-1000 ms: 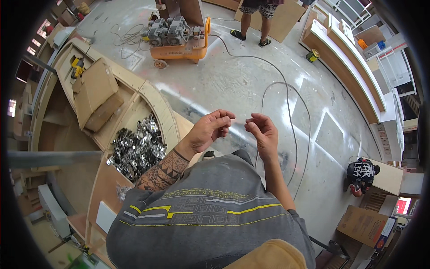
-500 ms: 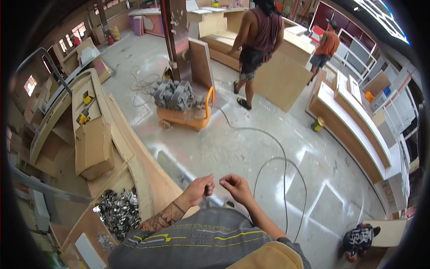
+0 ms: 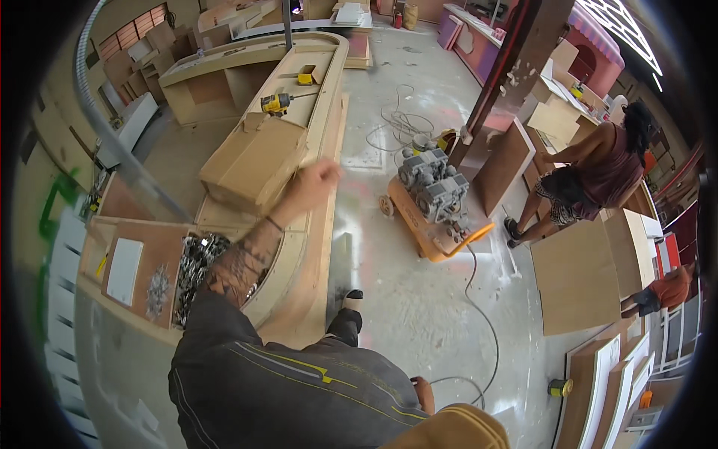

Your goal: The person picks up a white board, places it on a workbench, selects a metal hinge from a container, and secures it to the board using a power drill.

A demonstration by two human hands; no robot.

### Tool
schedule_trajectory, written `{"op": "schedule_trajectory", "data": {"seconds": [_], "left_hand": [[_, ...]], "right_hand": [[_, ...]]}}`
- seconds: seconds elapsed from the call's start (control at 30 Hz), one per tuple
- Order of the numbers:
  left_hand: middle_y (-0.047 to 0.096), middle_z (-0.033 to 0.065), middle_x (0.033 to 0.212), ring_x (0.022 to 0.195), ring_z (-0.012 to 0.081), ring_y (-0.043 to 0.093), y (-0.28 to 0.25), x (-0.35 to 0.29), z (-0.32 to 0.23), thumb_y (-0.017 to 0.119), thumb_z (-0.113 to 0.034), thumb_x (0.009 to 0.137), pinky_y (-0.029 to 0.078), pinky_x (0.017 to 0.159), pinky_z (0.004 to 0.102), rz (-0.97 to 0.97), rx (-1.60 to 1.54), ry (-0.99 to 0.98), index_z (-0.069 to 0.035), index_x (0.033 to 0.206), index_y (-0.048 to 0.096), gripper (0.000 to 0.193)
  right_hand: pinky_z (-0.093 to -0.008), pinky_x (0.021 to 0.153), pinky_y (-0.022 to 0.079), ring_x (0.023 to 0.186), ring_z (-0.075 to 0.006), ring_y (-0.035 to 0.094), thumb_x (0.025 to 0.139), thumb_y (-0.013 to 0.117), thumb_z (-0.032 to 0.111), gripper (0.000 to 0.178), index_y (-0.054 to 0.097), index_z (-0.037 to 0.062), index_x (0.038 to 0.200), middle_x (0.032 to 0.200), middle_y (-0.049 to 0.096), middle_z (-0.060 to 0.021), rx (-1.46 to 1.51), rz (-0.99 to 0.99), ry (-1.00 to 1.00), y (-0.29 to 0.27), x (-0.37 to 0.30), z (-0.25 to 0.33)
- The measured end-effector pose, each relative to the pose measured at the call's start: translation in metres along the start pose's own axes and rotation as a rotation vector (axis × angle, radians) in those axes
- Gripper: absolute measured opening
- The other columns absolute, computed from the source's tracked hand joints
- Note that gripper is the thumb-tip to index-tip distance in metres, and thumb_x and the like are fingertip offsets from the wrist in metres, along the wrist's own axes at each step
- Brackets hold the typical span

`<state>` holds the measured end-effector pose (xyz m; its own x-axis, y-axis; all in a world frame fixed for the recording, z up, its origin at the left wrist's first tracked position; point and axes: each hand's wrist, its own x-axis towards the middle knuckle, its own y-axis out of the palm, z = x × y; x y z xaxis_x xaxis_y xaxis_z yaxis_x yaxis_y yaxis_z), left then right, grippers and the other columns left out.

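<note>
My left hand (image 3: 320,179) is raised over the edge of the curved wooden counter (image 3: 321,247), beside a closed cardboard box (image 3: 247,161). Its fingers look bent but are smeared by motion, so I cannot see whether anything is in them. Low at my right side is my right hand (image 3: 424,395), half hidden by my dark shirt, with its fingers hard to make out. Behind the box a yellow and black cordless drill (image 3: 275,103) lies on the counter, with a small yellow box (image 3: 307,75) further back. Shiny metal pieces (image 3: 193,269) are heaped beside my left forearm.
An orange air compressor (image 3: 426,217) stands on the floor to the right, its hose (image 3: 490,322) looping toward me. Behind it are a steel post (image 3: 499,82) and a leaning board (image 3: 508,168). Two people (image 3: 598,176) (image 3: 666,290) stand among wooden cabinets at the right.
My view has swung left toward the counter. My hands, earlier close together with fingers pinched, have parted: the left reaches forward near the cardboard box, the right has dropped to my side.
</note>
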<state>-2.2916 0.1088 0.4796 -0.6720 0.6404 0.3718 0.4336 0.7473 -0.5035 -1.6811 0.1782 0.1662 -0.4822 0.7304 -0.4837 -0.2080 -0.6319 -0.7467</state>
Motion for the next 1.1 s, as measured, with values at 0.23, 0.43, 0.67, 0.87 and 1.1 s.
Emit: {"op": "schedule_trajectory", "data": {"seconds": [0.23,0.43,0.67,0.87,1.1], "left_hand": [[0.049,0.0238,0.144,0.136,0.0380,0.046,-0.216,0.181,0.301,0.084,-0.024,0.082,0.040,0.114,0.0464,-0.344,0.601,-0.115,0.000,0.149,0.042,0.082],[0.047,0.0253,0.147,0.139,0.0427,0.044,-0.220,0.278,0.383,0.093,-0.010,0.063,0.037,0.118,0.0487,-0.026,0.852,-0.324,-0.009,0.155,0.036,0.108],[0.067,0.0203,0.114,0.110,0.0432,0.065,-0.209,0.308,0.352,0.092,0.000,0.053,0.052,0.098,0.0512,0.167,0.831,-0.443,-0.006,0.112,0.057,0.069],[0.062,0.0189,0.116,0.110,0.0450,0.060,-0.178,0.296,0.290,0.083,-0.008,0.069,0.051,0.093,0.0533,-0.096,1.019,-0.129,-0.007,0.116,0.057,0.054],[0.060,0.0181,0.118,0.111,0.0428,0.059,-0.150,0.256,0.077,0.076,-0.007,0.072,0.049,0.095,0.0518,-0.324,0.853,0.148,-0.007,0.131,0.055,0.062]], "right_hand": [[-0.0416,0.069,0.060,0.080,-0.0253,0.074,0.093,0.068,0.042,0.045,0.075,0.0014,0.109,0.087,0.076,-0.0147,0.298,0.144,0.405,0.017,0.096,0.038],[-0.0393,0.071,0.058,0.075,-0.0226,0.073,0.092,0.069,0.041,0.043,0.075,0.0018,0.109,0.085,0.077,-0.0110,0.536,-0.055,0.485,-0.024,0.151,0.077],[-0.0390,0.076,0.057,0.082,-0.0248,0.073,0.093,0.069,0.038,0.042,0.073,-0.0001,0.110,0.090,0.076,-0.0150,0.649,-0.237,0.474,-0.041,0.191,0.116],[-0.0458,0.093,0.054,0.106,-0.0367,0.070,0.089,0.069,0.047,0.045,0.076,0.0070,0.109,0.109,0.075,-0.0191,0.334,0.069,0.378,-0.056,0.204,0.109],[-0.0471,0.092,0.054,0.104,-0.0388,0.070,0.091,0.067,0.042,0.042,0.075,0.0060,0.111,0.107,0.074,-0.0230,0.246,-0.139,-0.015,-0.122,0.259,0.156]]}}
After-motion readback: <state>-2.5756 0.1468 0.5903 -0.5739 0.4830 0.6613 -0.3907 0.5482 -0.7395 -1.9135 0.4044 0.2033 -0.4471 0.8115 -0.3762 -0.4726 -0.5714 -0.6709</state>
